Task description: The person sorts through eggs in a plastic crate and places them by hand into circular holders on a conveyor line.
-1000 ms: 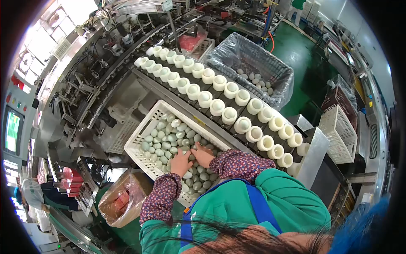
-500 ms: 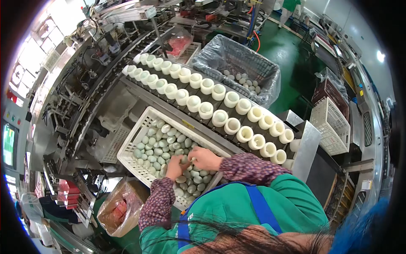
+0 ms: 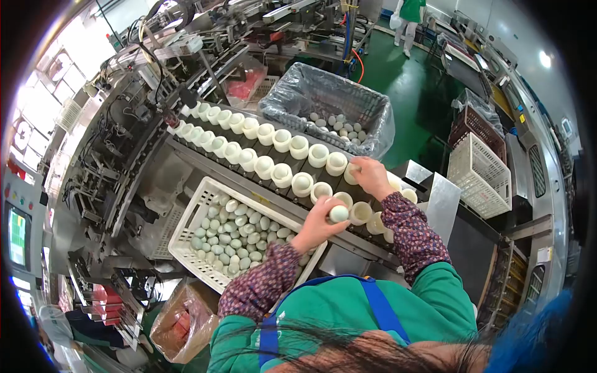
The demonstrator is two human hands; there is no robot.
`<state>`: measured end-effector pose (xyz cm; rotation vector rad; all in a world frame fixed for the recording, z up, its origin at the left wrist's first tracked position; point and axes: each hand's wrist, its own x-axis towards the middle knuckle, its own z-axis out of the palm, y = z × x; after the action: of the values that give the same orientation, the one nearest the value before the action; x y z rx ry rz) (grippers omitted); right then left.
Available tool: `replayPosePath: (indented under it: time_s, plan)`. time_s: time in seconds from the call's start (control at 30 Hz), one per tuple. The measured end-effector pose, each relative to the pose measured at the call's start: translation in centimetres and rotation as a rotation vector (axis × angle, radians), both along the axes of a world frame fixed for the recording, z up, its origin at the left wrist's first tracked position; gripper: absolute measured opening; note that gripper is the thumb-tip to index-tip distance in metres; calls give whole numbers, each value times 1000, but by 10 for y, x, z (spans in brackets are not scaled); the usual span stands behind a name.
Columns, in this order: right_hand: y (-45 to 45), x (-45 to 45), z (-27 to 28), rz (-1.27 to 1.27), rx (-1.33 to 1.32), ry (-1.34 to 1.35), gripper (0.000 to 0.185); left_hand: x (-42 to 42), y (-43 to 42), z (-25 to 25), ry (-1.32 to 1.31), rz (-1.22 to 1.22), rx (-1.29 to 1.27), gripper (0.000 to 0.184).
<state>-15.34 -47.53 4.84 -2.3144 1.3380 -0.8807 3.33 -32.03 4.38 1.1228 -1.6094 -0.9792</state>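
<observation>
My left hand (image 3: 319, 225) is closed round a pale green egg (image 3: 339, 214), just above the near row of white cups (image 3: 302, 184) on the conveyor. Farther right, my right hand (image 3: 372, 177) reaches over the far row of cups, fingers bent down at one cup; what it holds, if anything, is hidden. Several cups to the left have pale eggs in them, while some near my hands look hollow. A white plastic crate (image 3: 200, 270) full of pale green eggs (image 3: 243, 237) stands on the near side of the conveyor, left of my left forearm.
Behind the conveyor is a plastic-lined crate (image 3: 379, 138) with several eggs. White crate (image 3: 477, 168) stands at right, beside a metal chute (image 3: 443, 202). A bagged box (image 3: 185, 323) is at lower left, machinery (image 3: 112, 133) at left. A person (image 3: 410, 18) stands far back.
Both hands have left the egg crate and moved right and up to the cups, the left with an egg. The camera view has shifted, too.
</observation>
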Motion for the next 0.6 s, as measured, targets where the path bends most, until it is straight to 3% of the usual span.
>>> replayPosePath:
  time_s: [0.03, 0.07, 0.1, 0.2, 0.3, 0.43, 0.5, 0.53, 0.6]
  plan:
    - [-3, 0, -3, 23, 21, 36, 27, -9, -9, 2, -107, 32, -87, 40]
    - [-7, -1, -6, 65, 1, -211, 23, -16, -18, 4, -118, 19, -89, 40]
    - [-10, -7, -7, 57, 1, -215, 23, -21, -23, 5, -223, 35, -24, 41]
    - [-13, -23, -11, -156, 140, -475, 11, -23, -31, 2, -345, 39, 21, 41]
    - [-18, -28, -40, -55, -63, -307, 10, -21, -31, 4, -347, 51, -44, 40]
    - [-18, -26, -42, -31, 15, -348, 12, -35, -24, 25, -195, 24, 69, 38]
    - [-19, -36, -28, -70, 31, -403, 12, -44, -23, 25, -329, 7, 6, 38]
    - [-18, -42, -18, -94, 11, -430, 11, -49, -24, 13, -408, 48, -149, 35]
    - [-8, -54, -1, -105, -5, -466, 9, -50, -25, 12, -559, 29, -136, 32]
